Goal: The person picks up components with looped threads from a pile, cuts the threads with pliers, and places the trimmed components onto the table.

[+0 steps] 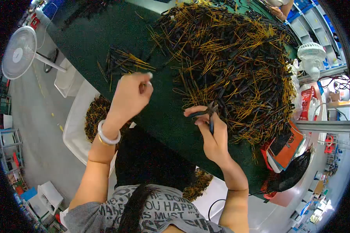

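My right hand [216,141] is wrapped around a pair of dark-handled cutting pliers [210,110]. The jaws point up, beside the edge of a big heap of yellow wires with black sleeve-like parts [237,66]. My left hand [131,95] is closed in a pinch above the green table [159,101]; whether anything is between its fingers, I cannot make out. Just beyond the left hand lies a smaller loose pile of the same wired pieces [126,62]. A pale bracelet and a yellow one circle my left wrist.
A white bin [74,130] holding more wired pieces stands below the table at left. A white fan [19,54] is at far left, a small fan [312,56] at right. An orange booklet [289,149] lies at the right edge. Another person's hand [278,12] shows at top right.
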